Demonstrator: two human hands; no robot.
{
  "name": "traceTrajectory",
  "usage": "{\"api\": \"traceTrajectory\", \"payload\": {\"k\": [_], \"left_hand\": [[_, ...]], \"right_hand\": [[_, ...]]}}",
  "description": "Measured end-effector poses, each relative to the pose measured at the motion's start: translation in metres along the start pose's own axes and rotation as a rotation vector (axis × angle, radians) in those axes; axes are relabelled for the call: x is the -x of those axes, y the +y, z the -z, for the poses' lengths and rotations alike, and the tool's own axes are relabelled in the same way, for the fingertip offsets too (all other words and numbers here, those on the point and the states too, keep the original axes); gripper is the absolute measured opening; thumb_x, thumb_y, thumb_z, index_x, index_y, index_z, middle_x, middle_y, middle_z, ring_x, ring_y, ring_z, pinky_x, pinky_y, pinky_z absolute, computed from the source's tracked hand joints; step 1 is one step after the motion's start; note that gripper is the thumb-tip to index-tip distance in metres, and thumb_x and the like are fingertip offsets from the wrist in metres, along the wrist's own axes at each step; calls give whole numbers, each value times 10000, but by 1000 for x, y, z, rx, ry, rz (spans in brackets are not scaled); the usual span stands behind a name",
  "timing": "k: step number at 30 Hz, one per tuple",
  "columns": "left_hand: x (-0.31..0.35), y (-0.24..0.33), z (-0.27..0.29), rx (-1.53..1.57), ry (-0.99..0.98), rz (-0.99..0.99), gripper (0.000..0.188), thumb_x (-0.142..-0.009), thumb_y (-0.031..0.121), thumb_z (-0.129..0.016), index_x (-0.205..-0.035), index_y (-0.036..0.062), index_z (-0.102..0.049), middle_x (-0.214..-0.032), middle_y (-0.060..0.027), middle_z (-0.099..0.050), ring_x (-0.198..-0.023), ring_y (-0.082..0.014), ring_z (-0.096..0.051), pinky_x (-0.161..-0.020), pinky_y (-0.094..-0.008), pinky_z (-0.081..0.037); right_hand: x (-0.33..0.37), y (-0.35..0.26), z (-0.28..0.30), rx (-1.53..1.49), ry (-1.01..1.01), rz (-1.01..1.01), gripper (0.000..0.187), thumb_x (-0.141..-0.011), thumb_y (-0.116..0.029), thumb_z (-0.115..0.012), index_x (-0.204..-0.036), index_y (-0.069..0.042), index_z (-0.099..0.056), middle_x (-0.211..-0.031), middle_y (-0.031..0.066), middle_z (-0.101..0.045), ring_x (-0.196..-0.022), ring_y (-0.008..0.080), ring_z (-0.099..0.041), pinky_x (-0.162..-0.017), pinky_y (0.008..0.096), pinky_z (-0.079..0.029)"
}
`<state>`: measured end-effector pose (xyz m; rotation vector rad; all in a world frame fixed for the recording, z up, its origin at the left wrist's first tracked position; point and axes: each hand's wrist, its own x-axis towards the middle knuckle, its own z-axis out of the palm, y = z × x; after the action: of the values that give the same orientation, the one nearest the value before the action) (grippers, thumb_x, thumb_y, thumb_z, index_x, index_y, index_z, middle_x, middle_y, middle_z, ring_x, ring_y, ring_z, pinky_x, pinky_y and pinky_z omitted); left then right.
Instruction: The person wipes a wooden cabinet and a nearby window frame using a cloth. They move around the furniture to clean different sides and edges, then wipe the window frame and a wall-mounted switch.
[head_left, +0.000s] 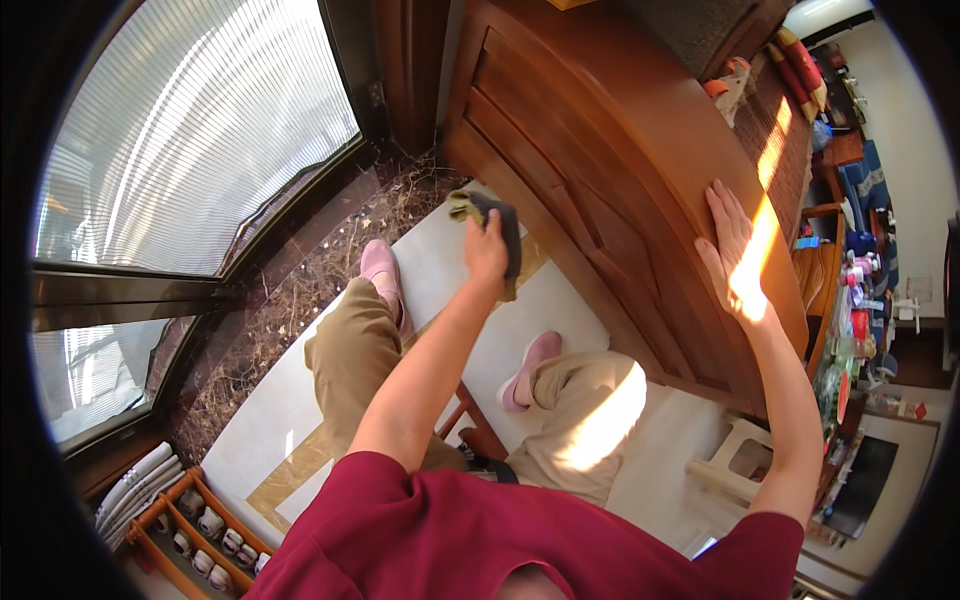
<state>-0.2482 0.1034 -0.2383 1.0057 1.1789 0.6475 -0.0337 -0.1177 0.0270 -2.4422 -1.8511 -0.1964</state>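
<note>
A dark grey and olive cloth is bunched in my left hand, whose fingers are wrapped round it. That hand hangs over the pale floor, a short way from the panelled face of a large reddish-brown wooden furniture end. My right hand lies flat on the smooth curved top of this wood, fingers stretched and the thumb apart, holding nothing. A strip of sunlight falls across its wrist. Between the left hand and the window my pink shoe stands on the floor; the other is nearer the wood.
A tall window with a dark frame and a brown marble ledge runs along the left. A wooden shoe rack stands at lower left. Beside my right arm is a cream plastic stool. Cluttered shelves line the far right.
</note>
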Motion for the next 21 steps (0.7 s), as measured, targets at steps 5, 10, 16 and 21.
{"api": "traceTrajectory", "payload": {"k": [5,10,16,21], "left_hand": [[-42,-46,-86,184,-143,198,537,-1088,423,-542,-1481,60,-490,-1379,-156,-610,-1208,-286,-594,-1030,-402,-467],[-148,-84,-128,208,252,-119,622,-1093,376,-493,-1450,-131,-447,-1471,-349,-490,-1371,-462,-474,-1173,-471,-354],[-283,-41,-86,206,266,-270,663,-1092,443,-462,-1482,-93,-447,-1494,-348,-460,-1384,-482,-446,-1176,-491,-344],[-307,-60,-66,436,97,10,739,-1090,563,-415,-1632,76,-291,-1645,-155,-368,-1444,-316,-440,-1193,-440,-355]], "right_hand": [[-3,-2,-1,-39,-28,-44,683,-993,-337,-548,-1564,11,-411,-1654,216,-366,-1520,422,-335,-1251,506,-235],[-14,-5,-3,-38,-78,-27,686,-1000,-325,-517,-1573,31,-387,-1664,238,-337,-1531,431,-318,-1260,517,-221],[-13,-2,1,-8,-119,-45,680,-1073,-401,-432,-1578,48,-361,-1654,270,-323,-1525,445,-328,-1248,541,-247],[-12,4,0,-18,-157,-55,750,-1083,-489,-409,-1587,60,-324,-1645,316,-295,-1520,482,-315,-1244,559,-244]]}}
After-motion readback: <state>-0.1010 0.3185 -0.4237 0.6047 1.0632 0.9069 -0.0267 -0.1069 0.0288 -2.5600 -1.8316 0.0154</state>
